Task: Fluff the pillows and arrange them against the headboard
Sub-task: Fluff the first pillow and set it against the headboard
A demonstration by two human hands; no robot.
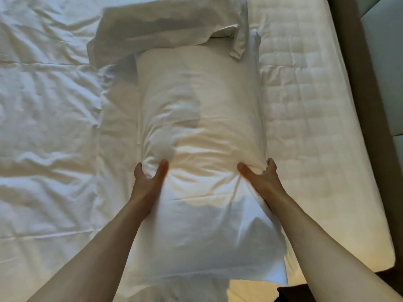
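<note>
White pillow [196,149] lies lengthwise, stretching straight away from the left hand [147,180] and right hand [262,178], which pinch its two long sides; the case puckers into creases between them. Beyond its far end, well past both hands, a second white pillow [170,29] lies crosswise, slack and rumpled, overlapping it.

A person's two bare arms reach forward over a bed. The left hand [148,179] and right hand [260,178] pinch the two long sides of a white pillow [200,118] lying lengthwise on the bed, thumbs pressed into its top so the fabric bunches between them. A second, flatter white pillow [165,29] lies across its far end, overlapping it. A wrinkled white duvet [48,118] covers the bed's left side; the quilted mattress [309,118] lies bare along the right edge.
</note>
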